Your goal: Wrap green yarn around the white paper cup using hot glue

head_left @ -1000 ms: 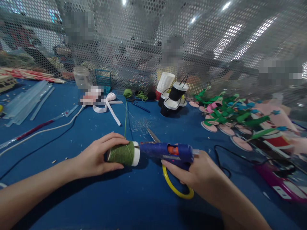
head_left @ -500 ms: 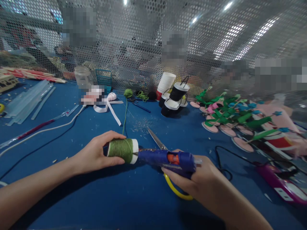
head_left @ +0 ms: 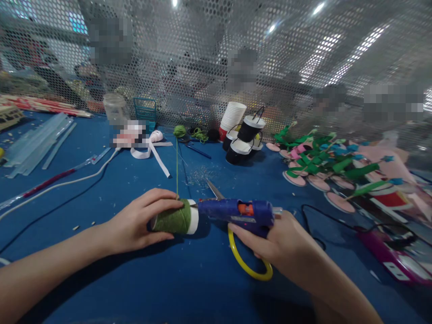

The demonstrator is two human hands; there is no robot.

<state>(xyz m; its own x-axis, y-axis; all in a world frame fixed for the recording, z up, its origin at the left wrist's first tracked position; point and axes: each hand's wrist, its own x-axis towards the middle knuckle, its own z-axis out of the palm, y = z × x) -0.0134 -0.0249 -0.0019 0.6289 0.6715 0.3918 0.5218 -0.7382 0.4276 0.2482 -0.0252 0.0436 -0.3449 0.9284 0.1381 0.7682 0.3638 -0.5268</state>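
Wrapped around a paper cup (head_left: pixel 171 219), my left hand (head_left: pixel 140 221) holds it on its side. Green yarn covers most of the cup, and its white rim faces right. A taut strand (head_left: pixel 177 166) runs from the cup back to a green yarn ball (head_left: pixel 180 131). My right hand (head_left: pixel 280 240) grips a blue hot glue gun (head_left: pixel 236 211), whose nozzle points left at the cup beside the rim; whether it touches is unclear. Scissors with yellow handles (head_left: pixel 251 270) lie partly hidden below the glue gun and my right hand.
Black-wrapped cups (head_left: pixel 239 150) stand near a stack of white cups (head_left: pixel 232 117) at the back. Green paper flowers on pink discs (head_left: pixel 340 201) crowd the right, with a purple power strip (head_left: pixel 388 256) nearer. Glue sticks (head_left: pixel 40 144) and a white cable (head_left: pixel 86 176) lie left.
My left hand has turned the cup, and the yarn strand now looks straighter and tighter. The glue gun has risen slightly, with its nozzle nearer the cup's upper side.
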